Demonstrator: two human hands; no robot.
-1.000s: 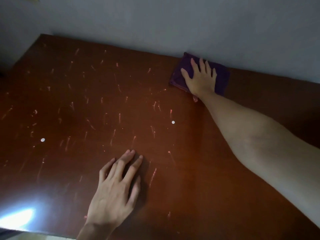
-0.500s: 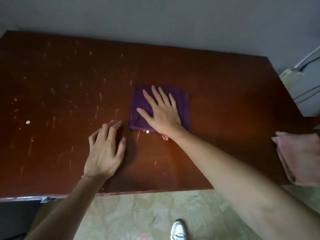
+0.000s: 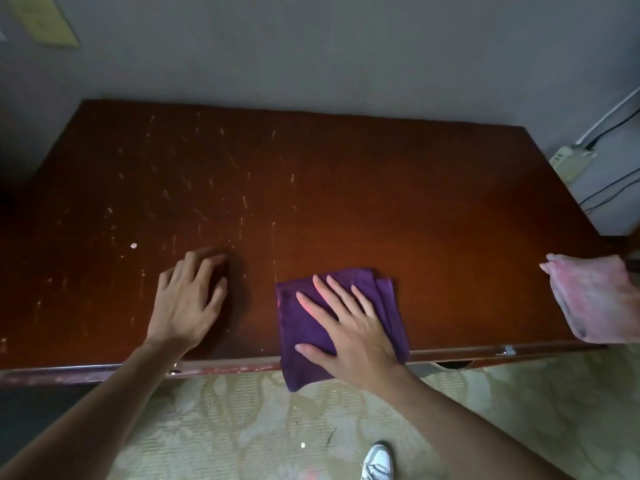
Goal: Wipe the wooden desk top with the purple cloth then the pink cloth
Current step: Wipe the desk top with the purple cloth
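Observation:
The dark reddish wooden desk top [image 3: 381,188] fills the middle of the head view, with pale streaks and specks across its left half. A folded purple cloth [image 3: 304,327] lies at the desk's front edge, its near corner hanging over the edge. My right hand [image 3: 353,334] presses flat on it with straight, spread fingers. My left hand [image 3: 188,299] rests palm down on the bare wood to the left of the cloth. The pink cloth [image 3: 592,299] lies on the desk's front right corner.
A grey wall runs behind the desk. A white power strip [image 3: 571,162] with cables sits past the desk's right end. Patterned pale carpet [image 3: 242,427] and a white shoe [image 3: 377,462] show below the front edge. A yellow note [image 3: 43,19] hangs on the wall, upper left.
My right hand has dragged the purple cloth from the far back of the desk toward me to the front edge. The left hand stayed flat on the wood.

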